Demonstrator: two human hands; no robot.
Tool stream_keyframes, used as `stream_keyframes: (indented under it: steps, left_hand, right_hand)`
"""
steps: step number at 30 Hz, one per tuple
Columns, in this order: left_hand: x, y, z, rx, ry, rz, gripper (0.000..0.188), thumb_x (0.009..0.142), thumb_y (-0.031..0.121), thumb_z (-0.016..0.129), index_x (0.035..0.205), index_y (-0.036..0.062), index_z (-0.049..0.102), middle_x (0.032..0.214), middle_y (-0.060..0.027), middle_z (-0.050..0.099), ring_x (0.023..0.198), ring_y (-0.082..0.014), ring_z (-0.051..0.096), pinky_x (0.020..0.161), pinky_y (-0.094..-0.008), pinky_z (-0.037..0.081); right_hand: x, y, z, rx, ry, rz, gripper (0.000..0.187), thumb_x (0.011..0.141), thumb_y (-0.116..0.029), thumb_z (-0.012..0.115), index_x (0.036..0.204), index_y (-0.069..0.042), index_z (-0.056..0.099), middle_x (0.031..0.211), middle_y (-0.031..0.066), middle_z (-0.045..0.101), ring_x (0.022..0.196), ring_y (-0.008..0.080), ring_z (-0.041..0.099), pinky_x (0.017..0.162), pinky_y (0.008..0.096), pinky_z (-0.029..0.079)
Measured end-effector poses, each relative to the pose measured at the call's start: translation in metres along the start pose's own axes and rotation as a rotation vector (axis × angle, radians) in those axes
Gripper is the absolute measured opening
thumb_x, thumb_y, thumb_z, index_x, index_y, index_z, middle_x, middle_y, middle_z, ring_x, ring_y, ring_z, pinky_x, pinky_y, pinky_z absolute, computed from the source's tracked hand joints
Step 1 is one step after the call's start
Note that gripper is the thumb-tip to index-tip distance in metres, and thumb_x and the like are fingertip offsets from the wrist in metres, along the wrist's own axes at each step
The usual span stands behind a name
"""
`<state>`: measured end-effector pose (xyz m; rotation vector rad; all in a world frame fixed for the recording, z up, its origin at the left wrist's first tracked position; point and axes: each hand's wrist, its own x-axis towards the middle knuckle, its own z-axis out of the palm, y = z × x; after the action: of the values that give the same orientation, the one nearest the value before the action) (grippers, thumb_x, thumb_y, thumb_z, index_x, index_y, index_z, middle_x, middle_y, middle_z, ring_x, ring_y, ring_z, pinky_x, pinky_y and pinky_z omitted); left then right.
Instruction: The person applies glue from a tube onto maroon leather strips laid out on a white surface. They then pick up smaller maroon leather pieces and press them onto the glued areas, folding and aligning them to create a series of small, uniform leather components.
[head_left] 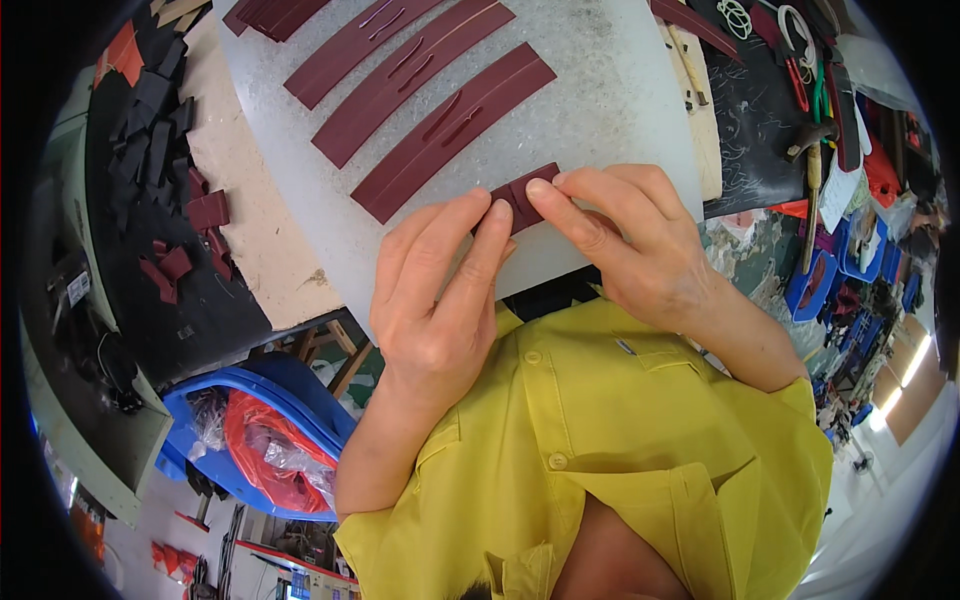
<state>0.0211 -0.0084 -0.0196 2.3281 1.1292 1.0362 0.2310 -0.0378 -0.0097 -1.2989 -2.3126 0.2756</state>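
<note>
I see both bare hands working at the near edge of a pale slab [640, 115]. A small maroon piece [519, 204] lies slanted between them, over the slab. The left hand [430, 295] pinches its left end, fingertips bunched around it; the right hand [648, 240] nips the right end between thumb and forefinger. Just beyond, I have three longer maroon strips [495, 103] lying side by side, each with slits near its middle. Off to my left, black pieces [152, 130] are heaped on the bench [235, 185], above a blue bin [325, 405].
</note>
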Motion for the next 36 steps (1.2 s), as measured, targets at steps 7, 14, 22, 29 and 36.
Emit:
stream_keyframes:
  steps: [7,14,22,29,36]
  left_hand:
    - [0.001,-0.001,-0.003,0.113,-0.110,0.063,0.029,0.076,0.004,0.076,0.103,-0.0069,0.073,0.112,-0.0137,0.068,0.097,-0.0304,0.065,0.075,-0.0378,0.056]
    - [-0.004,0.019,-0.013,0.602,-0.267,0.173,0.063,0.104,0.053,0.038,0.102,0.0006,0.073,0.118,-0.0060,0.067,0.106,-0.0292,0.061,0.095,-0.0449,0.033]
    - [0.015,-0.020,-0.039,0.141,-0.022,-0.230,0.024,0.082,0.012,0.081,0.103,0.0056,0.075,0.100,-0.0094,0.063,0.087,-0.0221,0.059,0.071,-0.0348,0.046]
    - [0.016,-0.028,-0.032,0.193,0.040,-0.212,0.024,0.079,0.002,0.080,0.101,0.0028,0.071,0.092,-0.0091,0.062,0.076,-0.0247,0.055,0.064,-0.0354,0.046]
    - [0.026,-0.016,-0.017,-0.089,0.104,-0.317,0.020,0.078,-0.004,0.077,0.093,0.0001,0.064,0.085,-0.0103,0.064,0.071,-0.0256,0.058,0.063,-0.0356,0.046]
  right_hand:
    - [0.005,-0.007,-0.004,-0.141,-0.050,-0.002,0.050,0.076,-0.010,0.064,0.124,0.000,0.068,0.119,0.0060,0.061,0.101,0.0229,0.057,0.080,0.0326,0.047]
    - [0.025,-0.022,-0.016,-0.216,-0.249,-0.027,0.043,0.077,-0.010,0.064,0.118,-0.002,0.071,0.117,0.0086,0.062,0.104,0.0246,0.059,0.082,0.0361,0.045]
    - [0.072,0.040,-0.015,-0.011,0.162,0.009,0.031,0.082,0.000,0.072,0.112,-0.005,0.071,0.095,0.0048,0.065,0.093,0.0281,0.061,0.082,0.0372,0.048]
    - [0.073,0.038,-0.005,0.128,0.174,0.191,0.021,0.082,0.000,0.073,0.102,-0.005,0.069,0.090,0.0077,0.064,0.081,0.0281,0.060,0.075,0.0362,0.050]
    - [0.070,0.017,-0.019,0.086,0.043,0.252,0.019,0.081,-0.001,0.073,0.098,-0.006,0.067,0.092,0.0109,0.064,0.085,0.0317,0.062,0.072,0.0362,0.052]
